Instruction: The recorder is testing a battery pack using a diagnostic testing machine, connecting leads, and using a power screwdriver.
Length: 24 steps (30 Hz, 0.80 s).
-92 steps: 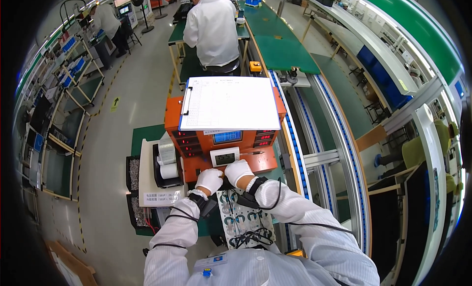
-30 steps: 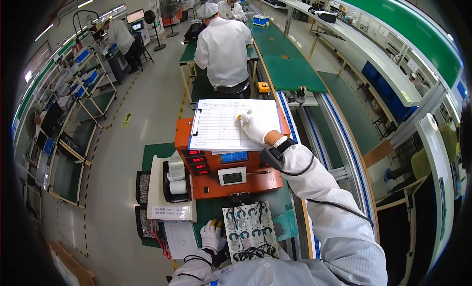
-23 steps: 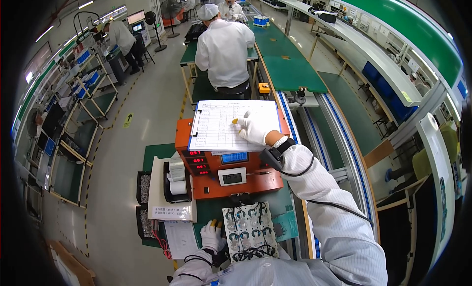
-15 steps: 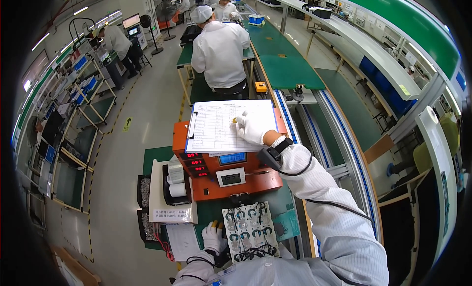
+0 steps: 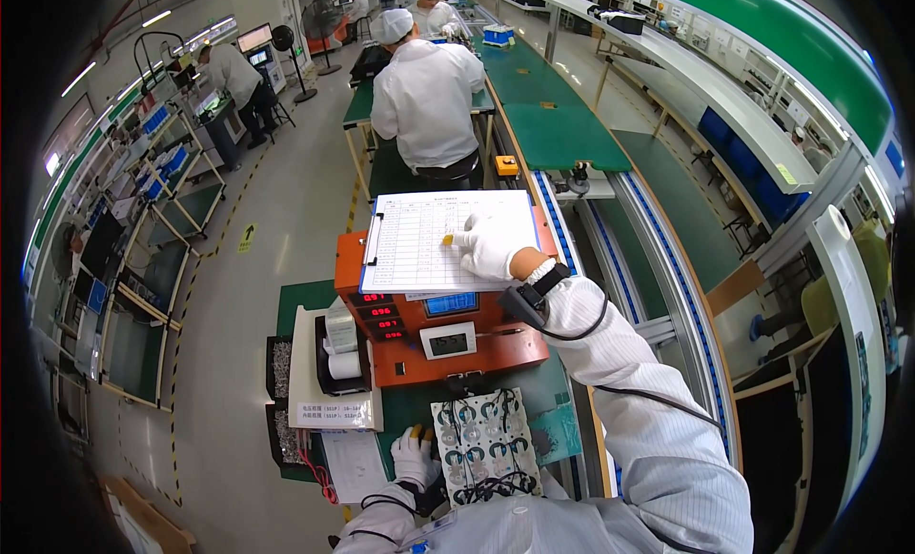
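Note:
My right hand, in a white glove with yellow fingertips, rests on a ruled paper form on a clipboard. Its fingers are partly spread and no pen shows in them. The clipboard lies on top of an orange tester with red digit readouts and a blue screen. Low in the view, my gloved left hand lies on the green bench top with fingers stretched out, holding nothing. Beside it stands a pale block of round parts with black cables. A small white digital clock and a pen sit on the tester's ledge.
Left of the tester are a white box with a black holder of rolls, black bins of small metal parts and a paper sheet. A conveyor runs along the right. A co-worker in white sits ahead.
My right hand has shifted slightly on the form, its yellow fingertip a little lower and farther left. Some red readouts have changed. My left hand stays where it was.

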### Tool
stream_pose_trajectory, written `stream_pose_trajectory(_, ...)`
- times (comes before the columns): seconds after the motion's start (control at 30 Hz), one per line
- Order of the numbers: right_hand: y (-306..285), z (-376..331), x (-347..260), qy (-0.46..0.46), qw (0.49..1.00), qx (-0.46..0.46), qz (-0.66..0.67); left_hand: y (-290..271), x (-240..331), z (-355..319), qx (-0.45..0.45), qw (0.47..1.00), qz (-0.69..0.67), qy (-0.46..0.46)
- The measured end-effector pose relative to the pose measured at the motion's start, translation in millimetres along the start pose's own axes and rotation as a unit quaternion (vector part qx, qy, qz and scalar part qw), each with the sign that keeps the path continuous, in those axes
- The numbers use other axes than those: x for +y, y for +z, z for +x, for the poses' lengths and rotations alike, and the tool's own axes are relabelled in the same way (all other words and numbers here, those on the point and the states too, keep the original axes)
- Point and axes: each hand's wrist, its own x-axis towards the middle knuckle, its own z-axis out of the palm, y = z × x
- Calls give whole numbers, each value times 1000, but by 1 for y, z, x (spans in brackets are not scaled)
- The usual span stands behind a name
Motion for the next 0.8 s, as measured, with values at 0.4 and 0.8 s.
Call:
stream_pose_trajectory(0.4, -1, -9, 7, -6, 1000, 7, 9, 2, -1, 0, 6, 1000, 0, 1)
stream_pose_trajectory(0.8, -4, -10, 4, 22, 1000, -2, 4, 1, 1, 0, 11, 1000, 0, -4)
